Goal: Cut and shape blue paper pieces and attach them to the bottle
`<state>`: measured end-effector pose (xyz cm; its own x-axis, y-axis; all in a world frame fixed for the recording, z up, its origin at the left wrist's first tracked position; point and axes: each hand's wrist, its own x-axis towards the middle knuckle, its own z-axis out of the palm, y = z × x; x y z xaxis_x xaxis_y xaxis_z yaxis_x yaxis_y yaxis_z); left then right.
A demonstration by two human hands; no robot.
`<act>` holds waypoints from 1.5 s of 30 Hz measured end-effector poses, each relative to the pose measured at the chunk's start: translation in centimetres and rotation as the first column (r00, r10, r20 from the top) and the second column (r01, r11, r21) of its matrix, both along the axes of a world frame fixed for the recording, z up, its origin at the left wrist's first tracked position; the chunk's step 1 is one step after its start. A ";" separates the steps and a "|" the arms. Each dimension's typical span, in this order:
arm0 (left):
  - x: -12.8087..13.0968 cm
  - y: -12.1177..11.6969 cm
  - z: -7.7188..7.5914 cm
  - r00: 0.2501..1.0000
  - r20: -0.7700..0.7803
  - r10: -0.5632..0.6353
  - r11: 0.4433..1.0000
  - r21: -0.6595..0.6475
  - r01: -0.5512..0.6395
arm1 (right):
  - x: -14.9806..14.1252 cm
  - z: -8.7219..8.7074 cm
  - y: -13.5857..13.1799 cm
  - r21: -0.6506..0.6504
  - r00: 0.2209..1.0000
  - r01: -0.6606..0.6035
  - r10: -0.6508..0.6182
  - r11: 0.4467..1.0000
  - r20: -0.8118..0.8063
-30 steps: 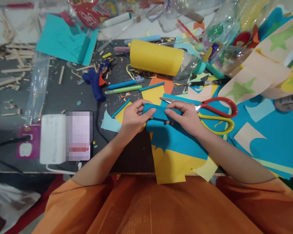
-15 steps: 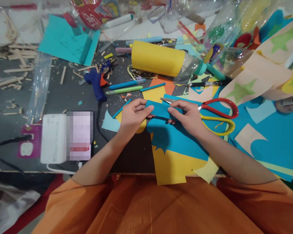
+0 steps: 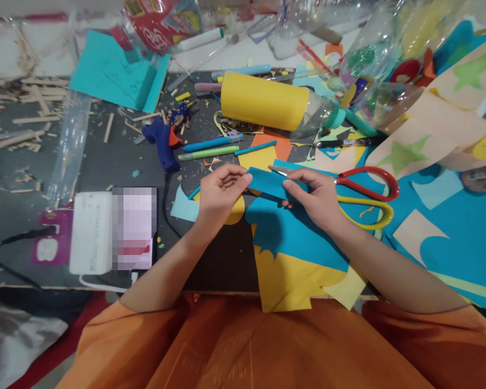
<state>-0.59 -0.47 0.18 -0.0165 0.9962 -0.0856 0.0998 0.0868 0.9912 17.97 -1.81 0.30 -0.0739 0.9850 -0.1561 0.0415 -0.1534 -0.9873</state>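
A small rectangle of blue paper is stretched between both hands above the table. My left hand pinches its left end between thumb and fingers. At the other end my right hand grips it, thumb on top and fingers beneath. Scissors with one red and one yellow handle lie just behind and beside my right hand; their pointed tip shows past the paper. Under my hands lie a larger blue sheet with a cut edge and a yellow sheet.
A blue glue gun lies left of centre, near pens. Behind my hands rests a bottle wrapped in yellow paper. A phone and a white power bank sit at left. Wood scraps and clear bottles surround the area.
The whole view has shifted slightly. My left hand's fingers have slid toward the paper's left edge, leaving more of the blue piece showing. The right hand keeps its hold.
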 end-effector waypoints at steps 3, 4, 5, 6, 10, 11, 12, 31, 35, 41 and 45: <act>-0.1 0.0 0.0 0.999 -0.050 0.005 0.991 0.131 0.002 | 0.1 -0.1 0.0 -0.001 1.000 0.003 -0.003 1.000 -0.020; -0.1 0.0 0.0 0.998 -0.060 0.000 0.986 0.166 0.010 | 0.1 -0.2 0.0 0.001 1.000 0.003 -0.003 1.000 -0.027; -0.1 0.0 0.0 0.998 -0.068 -0.008 0.981 0.192 0.021 | 0.1 -0.2 0.1 0.003 0.999 0.004 -0.004 1.000 -0.033; -0.2 0.0 0.0 0.997 -0.075 -0.020 0.978 0.206 0.035 | 0.1 -0.2 0.1 0.004 0.999 0.005 -0.005 1.000 -0.035; -0.3 0.0 0.1 0.994 -0.100 -0.039 0.978 0.199 0.058 | 0.1 -0.1 0.0 0.011 0.999 0.013 -0.012 1.000 -0.048; -0.3 0.0 0.2 0.994 -0.101 -0.038 0.979 0.195 0.058 | 0.1 0.0 0.0 0.013 0.998 0.014 -0.014 1.000 -0.055; -0.4 0.0 0.3 0.994 -0.101 -0.041 0.980 0.191 0.059 | 0.1 0.0 0.0 0.013 0.998 0.015 -0.014 1.000 -0.060; -0.7 0.0 0.7 0.987 -0.094 -0.130 0.956 0.253 0.150 | 0.6 -1.1 0.0 0.005 0.987 0.033 -0.032 0.999 -0.157; -0.8 0.0 0.9 0.985 -0.095 -0.141 0.959 0.233 0.160 | 0.4 -0.8 0.0 0.003 0.981 0.041 -0.040 0.999 -0.190; -0.8 0.0 0.8 0.984 -0.108 -0.139 0.958 0.239 0.161 | 0.5 -1.0 0.0 -0.007 0.984 0.040 -0.041 0.999 -0.175; -0.9 -0.1 0.6 0.982 -0.124 -0.144 0.956 0.238 0.170 | 0.5 -1.0 0.0 -0.011 0.984 0.031 -0.032 0.999 -0.176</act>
<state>-1.52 -0.56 0.81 0.1462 0.9768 0.1565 0.1967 -0.1838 0.9631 18.49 -1.84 -0.73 -0.0701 0.9860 -0.1511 -0.1375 -0.1596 -0.9776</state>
